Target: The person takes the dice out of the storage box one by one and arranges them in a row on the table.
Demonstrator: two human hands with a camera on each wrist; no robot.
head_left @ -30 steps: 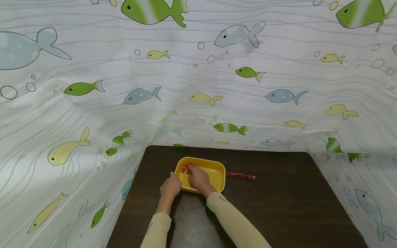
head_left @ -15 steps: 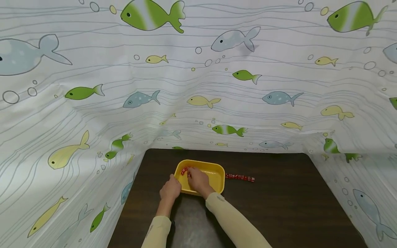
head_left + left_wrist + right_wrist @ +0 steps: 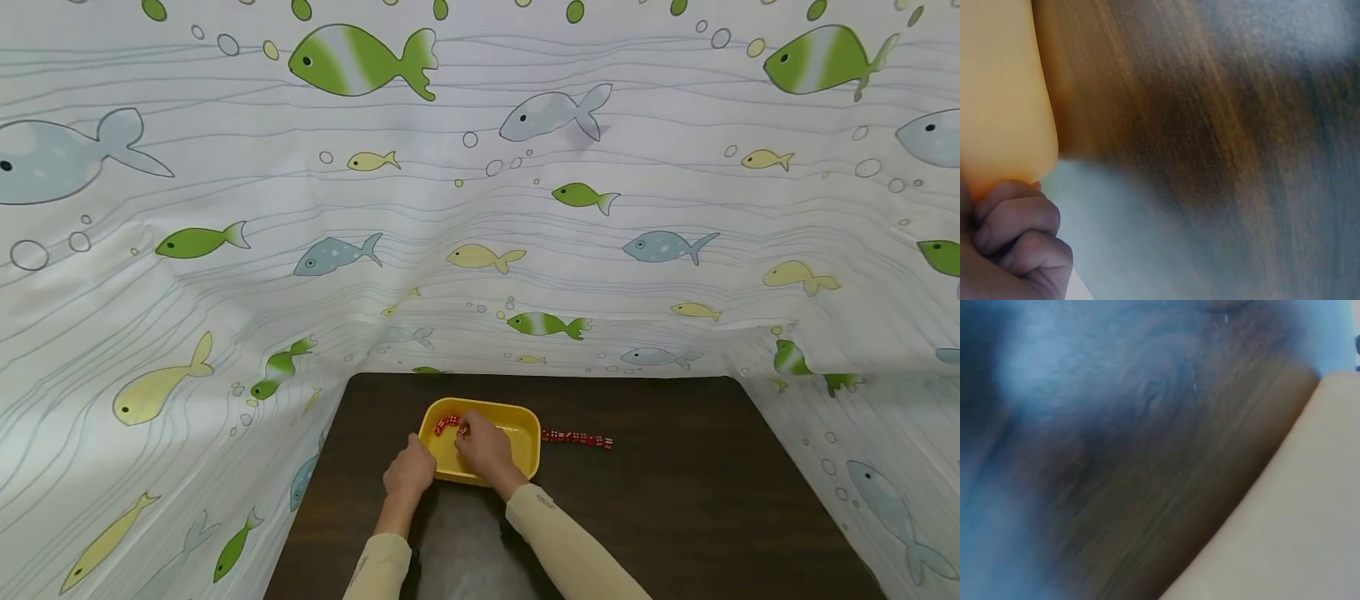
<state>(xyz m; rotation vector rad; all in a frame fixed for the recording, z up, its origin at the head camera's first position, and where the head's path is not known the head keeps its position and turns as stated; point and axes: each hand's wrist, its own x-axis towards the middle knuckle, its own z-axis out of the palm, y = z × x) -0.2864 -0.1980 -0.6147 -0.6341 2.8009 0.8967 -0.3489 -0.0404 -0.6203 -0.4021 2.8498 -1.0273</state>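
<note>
I see curved dice row (image 3: pixel 452 420), tray's (image 3: pixel 522 435) far-left corner, left of nearer right hand (image 3: pixel 486 448) pinching die (image 3: pixel 462 431); left hand (image 3: pixel 411 467) grips tray

The dark brown, wood-grained surface (image 3: pixel 690 508), with a pale sheen toward its near side, carries a yellow tray (image 3: pixel 525 433) and, just beside the tray's right end, a row of red dice (image 3: pixel 577 438) with white pips.

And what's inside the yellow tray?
Red dice in a curved row inside the yellow tray, with the right hand at one end. Anything that hand covers can't be seen.
</note>
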